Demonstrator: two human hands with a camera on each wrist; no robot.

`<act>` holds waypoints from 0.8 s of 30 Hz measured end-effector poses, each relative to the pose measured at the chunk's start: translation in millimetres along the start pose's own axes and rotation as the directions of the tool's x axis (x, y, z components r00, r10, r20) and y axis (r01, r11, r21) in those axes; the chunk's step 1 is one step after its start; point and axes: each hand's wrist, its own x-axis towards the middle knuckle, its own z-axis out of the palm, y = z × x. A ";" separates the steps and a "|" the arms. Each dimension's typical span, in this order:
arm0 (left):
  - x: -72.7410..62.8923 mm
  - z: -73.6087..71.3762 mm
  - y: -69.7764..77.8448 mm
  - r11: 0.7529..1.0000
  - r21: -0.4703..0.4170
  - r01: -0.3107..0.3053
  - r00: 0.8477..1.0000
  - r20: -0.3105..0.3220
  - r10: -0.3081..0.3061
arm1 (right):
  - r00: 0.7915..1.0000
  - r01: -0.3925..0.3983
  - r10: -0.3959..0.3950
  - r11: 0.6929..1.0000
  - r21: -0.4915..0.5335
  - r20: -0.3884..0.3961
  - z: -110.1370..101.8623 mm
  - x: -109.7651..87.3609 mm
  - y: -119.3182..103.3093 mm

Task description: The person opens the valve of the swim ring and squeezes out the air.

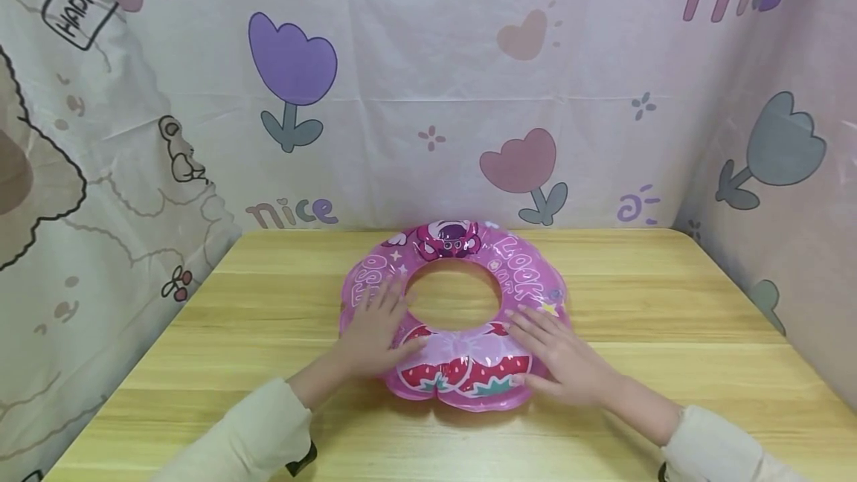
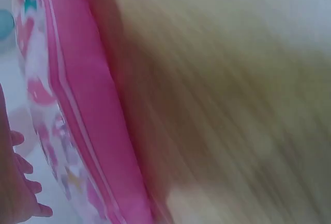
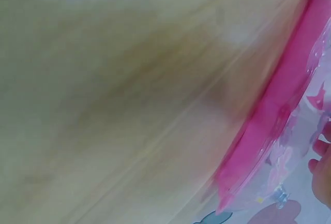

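A pink inflatable swim ring (image 1: 529, 266) lies flat on the wooden table, printed with a bear face at the back and strawberries with a bow at the front. On its left side rests my left hand (image 1: 378, 333), fingers spread and fairly straight. My right hand (image 1: 562, 359) lies over the front right part, fingers extended onto the vinyl and thumb near the strawberry print. The left wrist view has the ring's solid pink side (image 2: 93, 89) close up, with fingertips at the left edge. In the right wrist view the pink side (image 3: 269, 115) runs diagonally beside the fingers.
The wooden table (image 1: 201, 363) extends on both sides of the ring. Behind it hangs a pale cloth backdrop (image 1: 402, 36) with tulips and lettering, continuing along the left and right. A dark strap piece (image 1: 303, 460) shows under the left sleeve.
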 end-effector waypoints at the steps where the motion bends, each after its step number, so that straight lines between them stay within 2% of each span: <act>1: -0.6 0.3 4.1 1.000 -0.006 -0.008 1.000 0.013 0.008 | 1.000 -0.007 0.007 1.000 0.002 0.011 0.1 0.2 1.2; 7: -4.8 4.1 23.0 0.999 -0.015 -0.044 0.995 0.091 0.046 | 0.997 -0.054 0.052 0.998 0.022 0.064 2.3 0.2 5.9; 11: -7.1 7.4 30.3 0.997 -0.013 -0.069 0.992 0.108 0.070 | 0.995 -0.071 0.068 0.997 0.036 0.078 3.0 -0.1 6.7; 17: -9.0 10.2 33.3 0.995 -0.004 -0.095 0.986 0.140 0.095 | 0.993 -0.076 0.073 0.997 0.031 0.093 2.1 -1.1 7.1; 24: -12.4 13.1 28.1 0.994 -0.011 -0.109 0.981 0.163 0.109 | 0.990 -0.083 0.080 0.996 0.018 0.118 1.0 -1.9 1.8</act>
